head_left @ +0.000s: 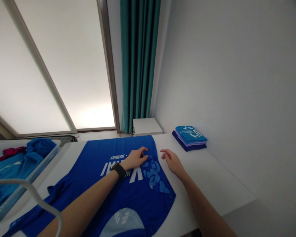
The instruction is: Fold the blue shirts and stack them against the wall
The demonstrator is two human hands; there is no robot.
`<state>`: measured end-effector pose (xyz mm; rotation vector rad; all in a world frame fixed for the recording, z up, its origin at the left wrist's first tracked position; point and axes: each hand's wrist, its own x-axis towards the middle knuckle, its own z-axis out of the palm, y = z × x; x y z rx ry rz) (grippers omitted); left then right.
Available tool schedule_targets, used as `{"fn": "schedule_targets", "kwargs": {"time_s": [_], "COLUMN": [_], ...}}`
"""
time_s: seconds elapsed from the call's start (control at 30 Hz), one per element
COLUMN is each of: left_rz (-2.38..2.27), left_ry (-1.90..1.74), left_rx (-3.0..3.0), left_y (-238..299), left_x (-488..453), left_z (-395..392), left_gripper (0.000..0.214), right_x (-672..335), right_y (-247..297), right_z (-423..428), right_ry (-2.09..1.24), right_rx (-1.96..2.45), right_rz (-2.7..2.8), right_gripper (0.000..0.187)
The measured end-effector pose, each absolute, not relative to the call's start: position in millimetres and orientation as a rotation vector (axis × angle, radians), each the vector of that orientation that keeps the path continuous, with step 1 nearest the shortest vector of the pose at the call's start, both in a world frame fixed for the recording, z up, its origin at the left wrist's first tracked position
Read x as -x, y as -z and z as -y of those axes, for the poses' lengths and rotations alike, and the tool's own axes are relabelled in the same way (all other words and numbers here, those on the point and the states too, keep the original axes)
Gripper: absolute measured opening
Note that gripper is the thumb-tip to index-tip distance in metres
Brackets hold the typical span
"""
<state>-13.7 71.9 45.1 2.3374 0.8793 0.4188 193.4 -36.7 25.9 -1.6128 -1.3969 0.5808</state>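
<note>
A blue T-shirt lies spread on the white table, its collar end towards me and white lettering upside down to my view. A patterned lighter-blue sleeve is folded inward over its right side. My left hand, with a black watch on the wrist, rests at the upper end of that sleeve; its thumb and forefinger are apart with no cloth between them. Just beyond the shirt's right edge, my right hand hovers over the table, forefinger stretched out and other fingers loosely bent, holding nothing.
A stack of folded shirts sits at the table's right side by the wall. At left stands a plastic bin of crumpled clothes, with a white cable in front. A white cabinet and green curtain are behind.
</note>
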Motion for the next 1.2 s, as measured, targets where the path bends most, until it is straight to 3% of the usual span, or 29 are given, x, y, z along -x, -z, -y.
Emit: {"fn": "schedule_targets", "kwargs": {"time_s": [0.27,0.57,0.83,1.03,1.2], "left_rz": [-0.883,-0.931,-0.926,-0.909,-0.874], "left_ry": [-0.508,-0.520,-0.559,-0.568,-0.567], "left_rx": [-2.354,-2.653,-2.595,-2.516,-2.527], "left_y": [-27.7,-22.4,-19.8,-23.9,-21.0], "left_x": [13.3,16.9,16.7,17.8,18.4], "left_z": [-68.5,-57.8,-59.1,-60.4,-62.4], "left_gripper": [0.026,0.023,0.022,0.024,0.025], "right_x": [-196.9,-181.0,-176.9,-178.6,-178.3], "right_y": [-17.4,-6.0,-10.5,-11.0,-11.4], "right_z": [11.1,6.6,8.6,4.3,4.2], "right_ry": [-0.310,-0.091,-0.159,-0.129,-0.198], "right_rx": [1.662,1.976,1.849,1.951,1.894], "right_rz": [1.860,1.887,1.946,1.905,1.947], "right_gripper": [0.032,0.030,0.040,0.025,0.030]}}
